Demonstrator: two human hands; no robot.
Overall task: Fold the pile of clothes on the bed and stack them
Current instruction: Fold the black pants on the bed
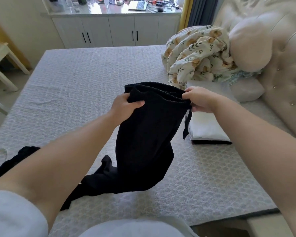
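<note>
Trousers [143,134] are hanging limp, light: your left hand [125,106] at nine o'clock and right hand [199,100] at three are pinching the waistband.

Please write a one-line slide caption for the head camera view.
Both hands, left hand and right hand, hold black trousers by the waistband above the bed.

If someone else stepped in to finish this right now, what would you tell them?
Left hand and right hand each grip the waistband of the black trousers, held up, legs trailing on the bed.
Done: a small folded stack, white on black, lies to the right.
Left: fold the trousers, then the dark garment at near left; stack both.
</note>
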